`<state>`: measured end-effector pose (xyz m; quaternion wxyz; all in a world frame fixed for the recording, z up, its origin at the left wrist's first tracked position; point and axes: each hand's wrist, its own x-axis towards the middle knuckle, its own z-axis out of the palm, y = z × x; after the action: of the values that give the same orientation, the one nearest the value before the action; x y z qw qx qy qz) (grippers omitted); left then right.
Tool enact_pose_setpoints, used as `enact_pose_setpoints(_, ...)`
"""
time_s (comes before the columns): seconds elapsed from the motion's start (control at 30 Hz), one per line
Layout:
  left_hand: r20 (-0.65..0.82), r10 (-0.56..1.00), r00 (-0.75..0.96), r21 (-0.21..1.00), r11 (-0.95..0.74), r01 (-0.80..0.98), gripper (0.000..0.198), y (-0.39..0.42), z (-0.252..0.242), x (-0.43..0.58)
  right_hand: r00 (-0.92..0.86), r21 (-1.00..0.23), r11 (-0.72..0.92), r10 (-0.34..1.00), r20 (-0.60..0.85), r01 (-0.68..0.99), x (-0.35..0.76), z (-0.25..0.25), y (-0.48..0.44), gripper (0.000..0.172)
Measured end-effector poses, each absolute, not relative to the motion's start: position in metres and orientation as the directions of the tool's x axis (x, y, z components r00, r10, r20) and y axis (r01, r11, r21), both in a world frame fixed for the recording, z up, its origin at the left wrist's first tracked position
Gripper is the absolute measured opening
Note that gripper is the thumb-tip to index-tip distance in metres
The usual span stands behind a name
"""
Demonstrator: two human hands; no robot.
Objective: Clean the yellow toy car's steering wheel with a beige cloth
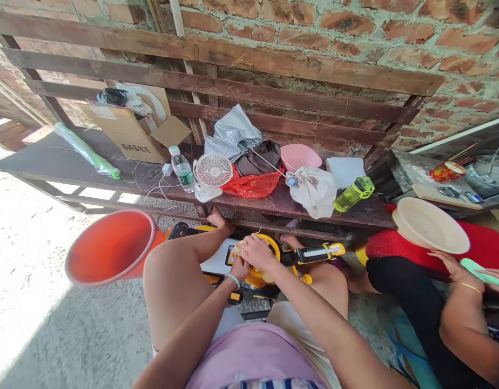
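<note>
Between my knees, my left hand (240, 268), with a beaded bracelet at the wrist, is closed on a small pale-yellow thing (236, 249). My right hand (257, 252) lies over the same thing from above, fingers curled round it. Most of it is covered by my fingers, so its kind is unclear. Right below both hands sits a yellow, white and black machine (217, 260) with a round yellow rim. Its black-and-yellow arm (320, 253) sticks out to the right.
An orange bucket (112, 248) stands left of my knee. Ahead, a dark wooden bench (249, 202) carries a cardboard box (130, 135), white fan (213, 172), water bottle (182, 170), pink basin (301, 156) and green bottle (353, 194). At right, another person handles a mint-green thing (482, 273) beside a cream basin (433, 224).
</note>
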<state>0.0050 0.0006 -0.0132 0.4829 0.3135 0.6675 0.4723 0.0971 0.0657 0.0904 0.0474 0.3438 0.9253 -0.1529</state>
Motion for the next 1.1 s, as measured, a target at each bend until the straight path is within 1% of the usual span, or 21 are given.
enact_pose_setpoints(0.07,-0.412,0.852,-0.323,0.905,0.424,-0.036,0.017,-0.001,-0.016,0.001,-0.773,-0.223,0.740,0.602,-0.200,0.634,0.096,0.088,0.078,0.033)
enact_pose_setpoints(0.13,-0.463,0.828,-0.317,0.879,0.475,-0.042,0.012,-0.002,-0.017,-0.001,-0.745,-0.186,0.722,0.632,-0.215,0.666,0.092,0.089,0.087,0.033)
enact_pose_setpoints(0.33,-0.568,0.781,-0.258,0.819,0.568,-0.084,0.024,-0.001,-0.014,0.004,-0.575,-0.112,0.567,0.775,-0.264,0.816,0.086,0.099,0.107,0.041)
enact_pose_setpoints(0.43,-0.606,0.757,-0.244,0.792,0.602,-0.103,0.029,0.000,-0.013,0.007,-0.459,-0.102,0.450,0.839,-0.294,0.887,0.107,0.104,0.114,0.043)
enact_pose_setpoints(0.5,-0.616,0.747,-0.251,0.785,0.610,-0.111,0.030,0.001,-0.014,0.008,-0.379,-0.104,0.365,0.870,-0.317,0.925,0.128,0.105,0.113,0.042)
enact_pose_setpoints(0.6,-0.614,0.739,-0.277,0.785,0.610,-0.113,0.030,0.000,-0.015,0.007,-0.262,-0.096,0.244,0.898,-0.353,0.965,0.160,0.100,0.096,0.041)
enact_pose_setpoints(0.73,-0.617,0.730,-0.292,0.781,0.612,-0.120,0.031,0.000,-0.017,0.006,-0.150,-0.130,0.102,0.882,-0.446,0.986,0.184,0.089,0.050,0.055)
enact_pose_setpoints(0.83,-0.622,0.729,-0.286,0.779,0.610,-0.141,0.034,0.001,-0.016,0.006,-0.154,-0.183,0.072,0.860,-0.487,0.981,0.182,0.081,0.005,0.058)
enact_pose_setpoints(0.93,-0.619,0.733,-0.282,0.784,0.597,-0.171,0.036,0.000,-0.013,0.007,-0.293,-0.304,0.157,0.826,-0.481,0.940,0.169,0.079,-0.032,0.058)
enact_pose_setpoints(1.0,-0.621,0.734,-0.275,0.784,0.588,-0.201,0.036,-0.001,-0.010,0.007,-0.401,-0.393,0.229,0.805,-0.438,0.890,0.160,0.084,-0.043,0.053)
enact_pose_setpoints(1.03,-0.626,0.733,-0.267,0.780,0.585,-0.221,0.035,-0.002,-0.008,0.006,-0.428,-0.418,0.251,0.805,-0.410,0.873,0.157,0.089,-0.042,0.051)
enact_pose_setpoints(1.1,-0.651,0.721,-0.239,0.758,0.595,-0.267,0.036,-0.003,-0.006,0.003,-0.419,-0.416,0.260,0.836,-0.355,0.871,0.150,0.103,-0.027,0.050)
